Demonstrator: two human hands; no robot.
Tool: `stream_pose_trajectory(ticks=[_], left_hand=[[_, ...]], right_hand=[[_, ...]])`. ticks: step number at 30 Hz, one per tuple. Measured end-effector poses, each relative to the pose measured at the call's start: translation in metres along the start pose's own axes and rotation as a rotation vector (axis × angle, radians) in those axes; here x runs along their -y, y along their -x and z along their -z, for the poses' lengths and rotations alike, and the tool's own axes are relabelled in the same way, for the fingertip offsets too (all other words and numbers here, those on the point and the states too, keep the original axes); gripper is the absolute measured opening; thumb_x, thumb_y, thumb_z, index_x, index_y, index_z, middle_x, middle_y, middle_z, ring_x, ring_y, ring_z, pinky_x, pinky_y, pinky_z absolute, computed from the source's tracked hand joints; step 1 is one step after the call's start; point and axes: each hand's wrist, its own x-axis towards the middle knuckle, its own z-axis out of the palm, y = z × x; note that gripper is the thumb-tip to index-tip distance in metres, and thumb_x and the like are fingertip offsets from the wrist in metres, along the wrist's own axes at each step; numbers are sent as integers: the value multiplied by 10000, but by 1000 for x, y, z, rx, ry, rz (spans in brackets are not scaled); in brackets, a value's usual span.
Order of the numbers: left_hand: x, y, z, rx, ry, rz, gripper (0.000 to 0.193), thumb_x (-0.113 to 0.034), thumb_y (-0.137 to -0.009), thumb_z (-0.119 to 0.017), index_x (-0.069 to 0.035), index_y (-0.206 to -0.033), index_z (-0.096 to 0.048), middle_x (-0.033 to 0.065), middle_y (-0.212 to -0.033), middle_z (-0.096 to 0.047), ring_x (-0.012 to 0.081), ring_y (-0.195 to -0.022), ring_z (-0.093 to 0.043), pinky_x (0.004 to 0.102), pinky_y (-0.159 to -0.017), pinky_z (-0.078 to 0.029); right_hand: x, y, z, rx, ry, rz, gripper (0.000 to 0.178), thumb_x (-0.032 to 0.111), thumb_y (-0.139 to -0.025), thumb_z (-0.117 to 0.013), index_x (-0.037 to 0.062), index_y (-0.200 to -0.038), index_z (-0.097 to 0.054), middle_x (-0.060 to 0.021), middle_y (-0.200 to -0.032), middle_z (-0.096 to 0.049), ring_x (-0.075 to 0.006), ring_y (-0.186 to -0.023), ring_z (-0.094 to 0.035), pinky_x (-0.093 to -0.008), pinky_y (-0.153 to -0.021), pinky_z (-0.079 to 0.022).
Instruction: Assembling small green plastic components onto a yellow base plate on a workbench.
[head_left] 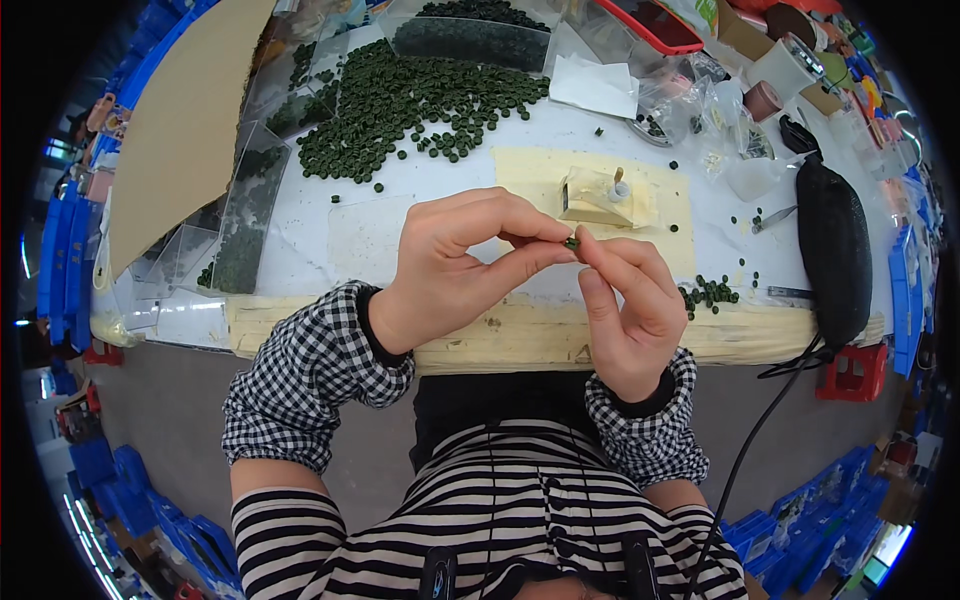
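Striped shirt point(520, 500), green piece point(571, 242) between both hands point(450, 265) point(635, 310)

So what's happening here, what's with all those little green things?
Someone's left grip is pinching one small green piece above the table, while the right grip has its fingertips close beside it; whether it holds the piece too is hard to tell. A big loose pile of dark green pieces lies farther back, and a smaller bunch sits to the right. Neither hand is touching those.
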Motion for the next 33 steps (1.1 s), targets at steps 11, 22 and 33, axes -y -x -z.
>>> stream_pose_trajectory(ticks=[11, 22, 33], left_hand=[[1, 0, 0, 0, -10, 66, 236, 69, -814, -668, 9, -1040, -699, 116, -862, -701, 154, -753, -667, 239, -678, -525], [3, 0, 0, 30, 119, 188, 240, 63, -841, -644, -6, -1064, -700, 107, -882, -699, 133, -786, -660, 233, -709, -533], [3, 2, -2, -8, 252, 272, 214, 66, -828, -671, 25, -1037, -688, 117, -958, -682, 160, -875, -667, 262, -800, -551]], right_hand=[[-2, -1, -2, 23, -8, -24, 353, -84, -803, -658, 3, -1145, -671, -92, -931, -629, -156, -803, -603, -237, -721, -487], [0, 1, -2, 10, 32, -39, 348, -73, -816, -654, 15, -1152, -672, -96, -936, -633, -161, -808, -610, -238, -732, -487], [2, -1, -3, -5, 59, -25, 338, -65, -818, -660, 19, -1145, -677, -94, -932, -643, -156, -800, -609, -240, -729, -489]])
